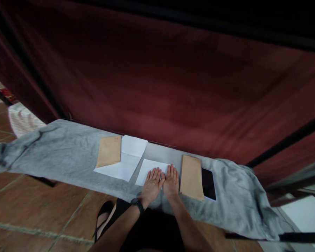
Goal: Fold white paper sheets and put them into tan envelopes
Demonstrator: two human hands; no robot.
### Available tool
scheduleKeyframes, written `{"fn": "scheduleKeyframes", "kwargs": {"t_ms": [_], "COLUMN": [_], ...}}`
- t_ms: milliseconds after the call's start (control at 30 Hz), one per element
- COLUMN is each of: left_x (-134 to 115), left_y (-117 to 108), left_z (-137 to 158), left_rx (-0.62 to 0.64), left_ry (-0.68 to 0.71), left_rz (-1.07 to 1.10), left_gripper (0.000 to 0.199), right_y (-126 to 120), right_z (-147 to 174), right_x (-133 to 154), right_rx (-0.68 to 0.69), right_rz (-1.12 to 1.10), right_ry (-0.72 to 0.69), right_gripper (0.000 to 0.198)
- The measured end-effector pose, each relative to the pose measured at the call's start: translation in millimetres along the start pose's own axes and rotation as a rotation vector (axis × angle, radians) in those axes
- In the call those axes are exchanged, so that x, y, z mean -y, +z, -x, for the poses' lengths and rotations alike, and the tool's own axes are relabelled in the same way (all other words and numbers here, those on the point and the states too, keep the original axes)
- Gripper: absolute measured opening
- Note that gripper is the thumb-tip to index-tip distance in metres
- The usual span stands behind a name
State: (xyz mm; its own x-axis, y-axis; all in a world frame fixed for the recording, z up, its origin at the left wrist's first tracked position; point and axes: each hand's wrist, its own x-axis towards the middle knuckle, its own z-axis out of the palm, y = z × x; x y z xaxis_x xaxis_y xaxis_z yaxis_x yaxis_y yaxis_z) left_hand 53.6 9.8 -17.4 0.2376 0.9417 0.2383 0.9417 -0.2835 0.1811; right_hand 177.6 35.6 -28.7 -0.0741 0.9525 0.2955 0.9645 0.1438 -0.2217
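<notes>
A white sheet of paper (pixel 144 172) lies flat on the grey cloth, its right part covered by my hands. My left hand (pixel 152 183), below a dark wristwatch (pixel 138 205), rests palm down on the sheet with fingers stretched out. Beside it, thumbs close together, my right hand (pixel 171 182) presses flat on the sheet's right side. Just right of that hand is a brown envelope (pixel 191 176), which looks like a stack. Farther left, a creased white sheet (pixel 131 157) lies partly under another brown envelope (pixel 109 150).
The grey cloth (pixel 65 154) covers a long narrow bench. A phone (pixel 208 183) with a dark screen lies right of the envelopes. Dark red fabric (pixel 157 87) hangs behind, with black bars (pixel 291 141) at the sides. Below is a tiled floor (pixel 60 206).
</notes>
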Motion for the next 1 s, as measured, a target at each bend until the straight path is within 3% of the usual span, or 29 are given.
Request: {"fn": "scheduleKeyframes", "kwargs": {"t_ms": [233,400,600,867,1000], "left_x": [30,42,42,49,36], "left_y": [-7,-10,-4,3,7], "left_z": [3,5,3,4,-7], "left_rx": [-0.021,-0.031,-0.012,-0.064,-0.083], "left_ry": [-0.081,-0.089,-0.089,-0.184,-0.216], "left_rz": [-0.08,-0.128,-0.122,-0.118,-0.113], "left_gripper": [0.057,0.055,0.053,0.058,0.058], "right_y": [4,3,7,7,7], "right_z": [-2,-10,-13,-2,1], "right_x": [0,14,35,7,1], "right_rx": [-0.004,0.005,0.044,-0.065,-0.062], "right_rz": [0.039,0.01,-0.085,0.007,0.017], "right_ry": [0.031,0.114,-0.112,0.007,0.038], "right_gripper": [0.057,0.057,0.048,0.053,0.057]}}
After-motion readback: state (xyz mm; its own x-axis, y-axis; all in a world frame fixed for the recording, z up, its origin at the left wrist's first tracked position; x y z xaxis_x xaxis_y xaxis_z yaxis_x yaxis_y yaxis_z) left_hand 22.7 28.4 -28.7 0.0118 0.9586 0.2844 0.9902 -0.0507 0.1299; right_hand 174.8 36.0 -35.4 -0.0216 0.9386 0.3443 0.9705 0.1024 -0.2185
